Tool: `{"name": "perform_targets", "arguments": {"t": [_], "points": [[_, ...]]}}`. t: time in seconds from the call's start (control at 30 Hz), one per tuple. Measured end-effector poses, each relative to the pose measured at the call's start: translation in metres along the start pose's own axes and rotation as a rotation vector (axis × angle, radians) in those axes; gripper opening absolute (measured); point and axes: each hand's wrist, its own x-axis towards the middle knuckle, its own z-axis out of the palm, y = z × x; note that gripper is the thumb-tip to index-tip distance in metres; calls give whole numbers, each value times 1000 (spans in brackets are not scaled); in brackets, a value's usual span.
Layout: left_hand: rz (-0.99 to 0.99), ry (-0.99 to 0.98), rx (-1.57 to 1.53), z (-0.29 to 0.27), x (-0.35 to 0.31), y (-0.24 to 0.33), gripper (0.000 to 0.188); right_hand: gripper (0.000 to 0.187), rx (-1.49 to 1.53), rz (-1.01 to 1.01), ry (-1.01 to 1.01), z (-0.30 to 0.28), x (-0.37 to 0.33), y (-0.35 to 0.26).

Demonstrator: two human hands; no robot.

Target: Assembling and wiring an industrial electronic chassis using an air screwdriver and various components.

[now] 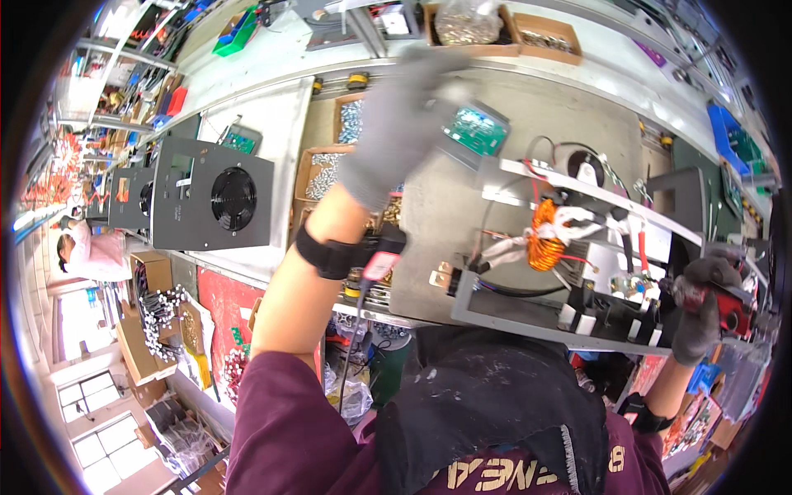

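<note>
My left hand (388,136), in a grey glove, is raised over the bench and smeared by motion. It is nearest to a green circuit board (477,130) on a dark plate; whether its fingers hold anything cannot be made out. At the far right my gloved right hand (700,318) is closed around a red-and-black power tool (733,313), beside the end of an open metal chassis (528,323). Inside that chassis sit an orange copper-wound coil (544,238), cables and black and white parts. A cable with a black plug (388,241) hangs by my left forearm.
Cardboard boxes of screws (323,173) stand left of the chassis. Further left is a dark housing with a round fan (234,196). More boxes of small fasteners (546,37) line the back shelf. A co-worker (95,252) is at the far left.
</note>
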Motion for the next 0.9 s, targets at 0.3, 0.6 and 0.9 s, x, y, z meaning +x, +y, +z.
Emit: {"name": "perform_targets", "arguments": {"t": [0.3, 0.6, 0.9], "points": [[-722, -693, 410, 42, -159, -181, 32, 43, 247, 63, 199, 20, 6, -42], [-821, -918, 464, 81, -140, -212, 34, 39, -146, -10, 346, 46, -16, -88], [-839, -667, 507, 74, -146, -191, 35, 43, -107, 16, 363, 44, -43, -98]]}}
